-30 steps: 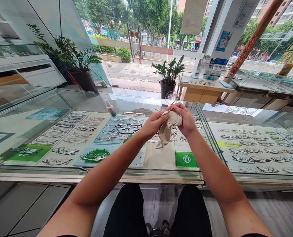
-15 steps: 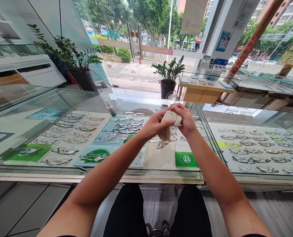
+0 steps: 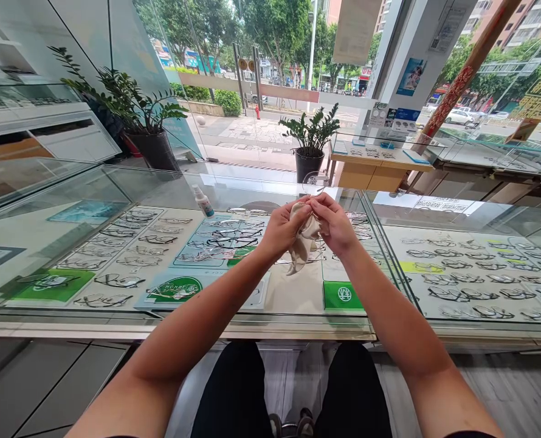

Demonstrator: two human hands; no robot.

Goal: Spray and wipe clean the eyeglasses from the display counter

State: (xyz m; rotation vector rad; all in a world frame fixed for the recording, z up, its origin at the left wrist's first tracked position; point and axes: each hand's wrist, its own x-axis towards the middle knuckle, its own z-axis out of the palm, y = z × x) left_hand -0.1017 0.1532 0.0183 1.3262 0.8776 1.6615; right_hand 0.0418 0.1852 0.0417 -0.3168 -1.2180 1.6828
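Observation:
Over the glass counter, my left hand (image 3: 283, 230) is closed on a beige cleaning cloth (image 3: 301, 250), which hangs in folds below the fingers. My right hand (image 3: 338, 226) is closed in a pinch beside it, fingertips meeting those of the left. A pair of thin-rimmed eyeglasses (image 3: 315, 182) sticks up beyond the fingertips. One round lens shows; the rest of the frame is hidden by the fingers and cloth. The right hand appears to pinch the eyeglasses, with the cloth's edge between both hands.
A white spray bottle (image 3: 203, 202) stands on the counter to the left. Rows of eyeglasses (image 3: 234, 234) lie inside the glass display case (image 3: 293, 298), with more in the case on the right. Potted plants (image 3: 309, 159) stand beyond, before the window.
The cloth has come away from my right palm and now hangs mostly from my left hand. My right fingers have drawn in to a pinch near the left fingertips.

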